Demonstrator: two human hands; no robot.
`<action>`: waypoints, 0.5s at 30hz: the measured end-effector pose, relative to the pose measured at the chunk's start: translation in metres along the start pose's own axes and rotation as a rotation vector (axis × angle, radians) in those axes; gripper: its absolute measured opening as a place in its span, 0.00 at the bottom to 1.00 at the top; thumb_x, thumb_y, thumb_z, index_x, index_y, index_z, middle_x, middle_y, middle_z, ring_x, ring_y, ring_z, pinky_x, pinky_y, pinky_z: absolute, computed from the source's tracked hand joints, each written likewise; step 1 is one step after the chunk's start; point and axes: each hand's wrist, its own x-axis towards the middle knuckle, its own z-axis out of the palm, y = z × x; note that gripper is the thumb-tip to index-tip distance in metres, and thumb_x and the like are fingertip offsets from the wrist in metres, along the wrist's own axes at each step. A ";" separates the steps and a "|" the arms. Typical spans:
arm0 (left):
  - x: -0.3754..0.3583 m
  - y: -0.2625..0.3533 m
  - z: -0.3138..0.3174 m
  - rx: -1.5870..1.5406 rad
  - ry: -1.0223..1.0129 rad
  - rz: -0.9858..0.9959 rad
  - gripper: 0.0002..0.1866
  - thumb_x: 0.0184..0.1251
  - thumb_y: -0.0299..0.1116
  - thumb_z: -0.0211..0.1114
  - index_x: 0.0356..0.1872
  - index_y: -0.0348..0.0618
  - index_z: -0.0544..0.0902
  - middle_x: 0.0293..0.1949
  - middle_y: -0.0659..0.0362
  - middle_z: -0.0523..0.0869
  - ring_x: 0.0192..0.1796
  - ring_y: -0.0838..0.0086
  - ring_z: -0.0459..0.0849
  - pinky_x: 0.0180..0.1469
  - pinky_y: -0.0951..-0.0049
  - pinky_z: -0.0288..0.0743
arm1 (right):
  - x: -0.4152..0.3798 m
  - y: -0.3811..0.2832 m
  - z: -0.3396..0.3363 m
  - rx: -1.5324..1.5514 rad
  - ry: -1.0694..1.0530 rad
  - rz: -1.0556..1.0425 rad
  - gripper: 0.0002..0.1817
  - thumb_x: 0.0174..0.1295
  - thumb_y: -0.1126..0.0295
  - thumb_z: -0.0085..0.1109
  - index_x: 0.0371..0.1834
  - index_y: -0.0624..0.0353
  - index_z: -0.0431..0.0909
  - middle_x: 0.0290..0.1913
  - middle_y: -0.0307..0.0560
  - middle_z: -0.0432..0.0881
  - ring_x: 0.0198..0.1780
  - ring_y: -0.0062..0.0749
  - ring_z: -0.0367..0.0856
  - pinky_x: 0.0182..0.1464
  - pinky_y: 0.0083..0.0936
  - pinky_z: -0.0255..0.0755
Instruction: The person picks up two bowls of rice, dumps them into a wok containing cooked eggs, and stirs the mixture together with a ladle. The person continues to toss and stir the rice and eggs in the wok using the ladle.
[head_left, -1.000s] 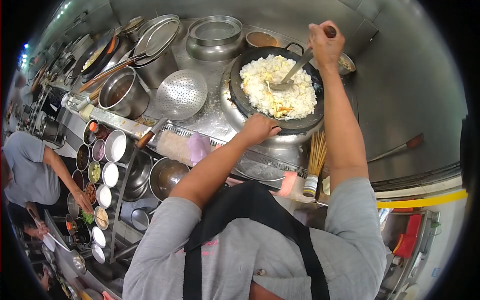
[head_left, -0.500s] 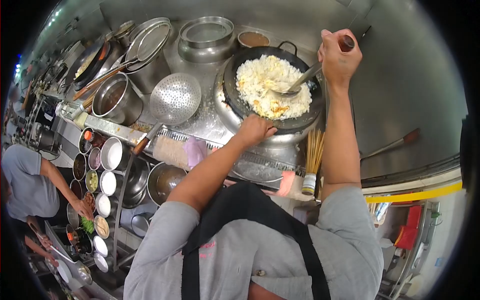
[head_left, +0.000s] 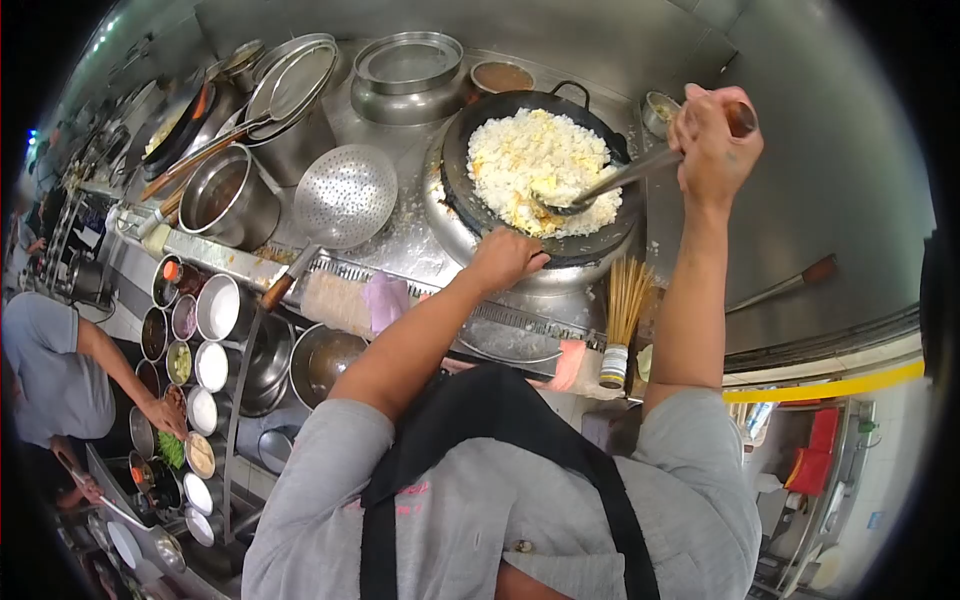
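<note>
My right hand [head_left: 718, 150] is wrapped round the wooden grip of a ladle [head_left: 628, 172], above and to the right of a black wok [head_left: 625, 230]. The ladle's bowl is sunk in the white rice [head_left: 530, 150], which has yellow bits mixed in that look like egg. At the wok's near edge, my left hand [head_left: 505, 260] is closed on its rim or handle; the fingers hide the exact hold. The wok sits on a round steel burner ring.
Left of the wok lie a perforated skimmer [head_left: 345, 198] and a steel pot [head_left: 232, 195]. Bamboo sticks [head_left: 626, 305] stand upright near my right forearm. A lidded pot [head_left: 408, 75] is at the back. Ingredient tubs [head_left: 212, 367] line the left, where a co-worker's hand [head_left: 165, 415] reaches in.
My right hand has moved right and slightly down, and the ladle's bowl has been drawn nearer to me through the rice. My left hand stays at the wok's edge.
</note>
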 end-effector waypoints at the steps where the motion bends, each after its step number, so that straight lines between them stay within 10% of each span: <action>1: -0.004 -0.001 0.002 -0.011 -0.008 -0.008 0.18 0.71 0.48 0.64 0.28 0.44 0.84 0.25 0.48 0.85 0.32 0.48 0.85 0.42 0.51 0.76 | -0.006 -0.006 0.000 -0.013 0.011 0.000 0.14 0.64 0.79 0.64 0.25 0.57 0.67 0.19 0.34 0.68 0.16 0.17 0.66 0.18 0.22 0.64; 10: 0.001 -0.004 0.006 -0.015 0.029 0.037 0.19 0.71 0.48 0.64 0.28 0.43 0.84 0.24 0.48 0.85 0.31 0.49 0.85 0.40 0.51 0.77 | -0.013 -0.044 0.024 0.106 -0.055 -0.068 0.14 0.63 0.80 0.63 0.24 0.57 0.69 0.15 0.33 0.68 0.15 0.16 0.66 0.18 0.19 0.60; 15: -0.004 -0.006 0.011 -0.019 0.007 0.026 0.18 0.70 0.48 0.64 0.28 0.43 0.84 0.25 0.48 0.85 0.32 0.49 0.86 0.41 0.51 0.77 | -0.003 0.040 0.032 0.060 -0.017 0.014 0.13 0.63 0.78 0.66 0.24 0.58 0.70 0.15 0.35 0.72 0.15 0.15 0.68 0.17 0.19 0.62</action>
